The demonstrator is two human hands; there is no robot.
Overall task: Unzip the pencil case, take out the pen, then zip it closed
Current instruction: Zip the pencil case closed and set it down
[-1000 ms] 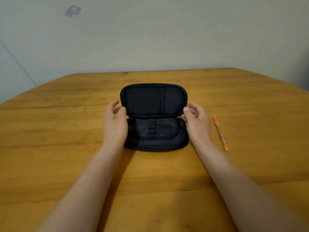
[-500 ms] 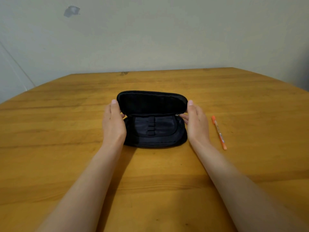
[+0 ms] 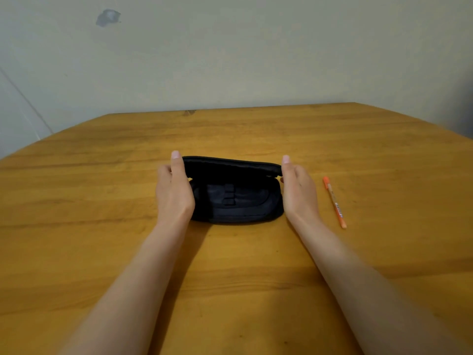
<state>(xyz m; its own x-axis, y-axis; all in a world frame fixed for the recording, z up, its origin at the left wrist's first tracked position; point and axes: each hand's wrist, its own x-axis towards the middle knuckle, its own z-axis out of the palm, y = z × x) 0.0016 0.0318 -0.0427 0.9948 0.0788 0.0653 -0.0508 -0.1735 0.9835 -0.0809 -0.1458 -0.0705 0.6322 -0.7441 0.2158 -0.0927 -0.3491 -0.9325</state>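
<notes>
a plain wall behind a wooden table. mid-table lies the black pencil case, its lid nearly down – soft, light fabric that looks likely to buckle. the left hand and right hand cup its two ends, fingers on the lid edge. the orange pen lies out, toward the right edge – the zip pull is the place to grip next.

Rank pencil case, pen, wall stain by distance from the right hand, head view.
From the right hand:
1. Pencil case, touching it, on its left.
2. Pen, on the table to its right.
3. Wall stain, far upper left.
</notes>
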